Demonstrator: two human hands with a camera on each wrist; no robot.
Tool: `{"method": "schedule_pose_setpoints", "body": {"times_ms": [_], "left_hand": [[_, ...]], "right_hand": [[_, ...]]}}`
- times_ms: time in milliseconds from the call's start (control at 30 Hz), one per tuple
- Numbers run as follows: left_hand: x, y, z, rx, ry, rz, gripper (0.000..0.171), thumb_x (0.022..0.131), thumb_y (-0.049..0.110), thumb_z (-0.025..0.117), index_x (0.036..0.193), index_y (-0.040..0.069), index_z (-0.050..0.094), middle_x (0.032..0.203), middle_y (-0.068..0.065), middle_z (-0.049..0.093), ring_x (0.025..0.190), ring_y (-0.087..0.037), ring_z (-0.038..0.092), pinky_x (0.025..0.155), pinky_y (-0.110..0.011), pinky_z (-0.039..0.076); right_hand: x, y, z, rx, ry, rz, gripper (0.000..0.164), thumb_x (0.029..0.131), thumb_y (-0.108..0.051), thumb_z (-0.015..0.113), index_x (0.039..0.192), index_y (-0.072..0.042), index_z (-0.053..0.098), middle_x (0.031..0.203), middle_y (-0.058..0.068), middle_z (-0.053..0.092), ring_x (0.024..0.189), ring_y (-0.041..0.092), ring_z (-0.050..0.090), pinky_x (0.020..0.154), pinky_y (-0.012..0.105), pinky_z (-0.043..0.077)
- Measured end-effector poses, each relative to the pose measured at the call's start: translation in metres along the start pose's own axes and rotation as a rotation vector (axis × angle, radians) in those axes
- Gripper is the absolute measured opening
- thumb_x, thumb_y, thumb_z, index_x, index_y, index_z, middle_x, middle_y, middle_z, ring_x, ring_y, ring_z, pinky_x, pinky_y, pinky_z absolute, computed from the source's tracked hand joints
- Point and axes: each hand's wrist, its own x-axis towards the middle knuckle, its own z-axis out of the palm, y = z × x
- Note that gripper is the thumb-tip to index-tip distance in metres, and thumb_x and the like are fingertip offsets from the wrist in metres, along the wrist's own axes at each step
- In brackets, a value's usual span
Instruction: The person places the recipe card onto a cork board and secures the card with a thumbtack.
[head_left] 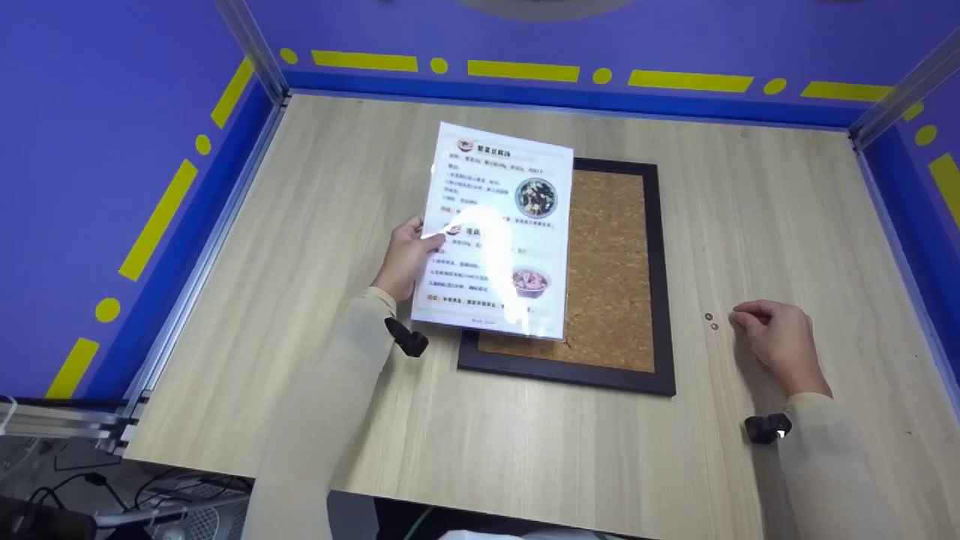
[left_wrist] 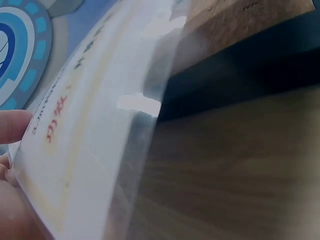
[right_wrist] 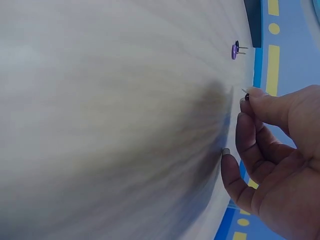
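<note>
My left hand (head_left: 405, 257) pinches the left edge of a laminated recipe sheet (head_left: 480, 176), its thumb on the printed face. The sheet, with text and two food pictures, is held over the left part of a cork board (head_left: 611, 262) in a black frame. Glare hides some of the print. To the right of the board, my right hand (head_left: 780, 341) pinches a small dark thumbtack (right_wrist: 247, 96) between thumb and index finger, its pin pointing out. Two more thumbtacks (right_wrist: 234, 51) lie just left of that hand, points up, one of them purple.
The board lies on a light wooden table (head_left: 525, 435). Blue panels (head_left: 525, 37) with yellow marks enclose the back and sides. Cables (head_left: 67, 487) hang below the table's front left edge.
</note>
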Motion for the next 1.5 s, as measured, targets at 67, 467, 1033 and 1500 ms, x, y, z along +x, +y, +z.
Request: {"method": "schedule_pose_setpoints", "body": {"times_ms": [67, 467, 1033, 1500], "left_hand": [[0.000, -0.002, 0.007, -0.001, -0.006, -0.003, 0.030, 0.098, 0.002, 0.056, 0.128, 0.002, 0.057, 0.104, -0.015, 0.068, 0.089, -0.026, 0.069, 0.076, -0.033, 0.055], [0.001, -0.013, 0.071, 0.108, -0.035, -0.018, 0.038, 0.094, -0.001, 0.054, 0.132, 0.002, 0.057, 0.105, -0.010, 0.070, 0.090, -0.023, 0.069, 0.077, -0.032, 0.055], [0.004, -0.029, 0.117, 0.319, -0.044, 0.025, 0.031, 0.091, 0.000, 0.054, 0.122, 0.004, 0.058, 0.095, -0.007, 0.065, 0.079, -0.018, 0.062, 0.068, -0.028, 0.050], [0.000, -0.026, 0.113, 0.980, 0.008, 0.119, 0.048, 0.088, 0.031, 0.076, 0.124, 0.003, 0.061, 0.102, -0.007, 0.069, 0.087, -0.023, 0.067, 0.068, -0.037, 0.054]], "right_hand": [[0.000, 0.000, 0.000, 0.007, 0.009, -0.007, 0.020, 0.095, -0.011, 0.067, 0.105, 0.005, 0.073, 0.097, 0.022, 0.071, 0.080, 0.024, 0.058, 0.057, 0.016, 0.040], [-0.009, 0.006, 0.000, 0.050, 0.037, 0.066, 0.026, 0.098, -0.017, 0.064, 0.109, 0.005, 0.072, 0.105, 0.022, 0.070, 0.095, 0.027, 0.060, 0.068, 0.016, 0.042], [-0.009, 0.011, -0.001, 0.069, 0.026, 0.089, 0.029, 0.098, -0.021, 0.064, 0.110, 0.004, 0.073, 0.106, 0.021, 0.070, 0.093, 0.022, 0.058, 0.068, 0.016, 0.042], [-0.009, 0.009, 0.000, 0.068, 0.013, 0.088, 0.027, 0.098, -0.020, 0.064, 0.108, 0.004, 0.073, 0.104, 0.021, 0.070, 0.089, 0.021, 0.058, 0.066, 0.016, 0.042]]}}
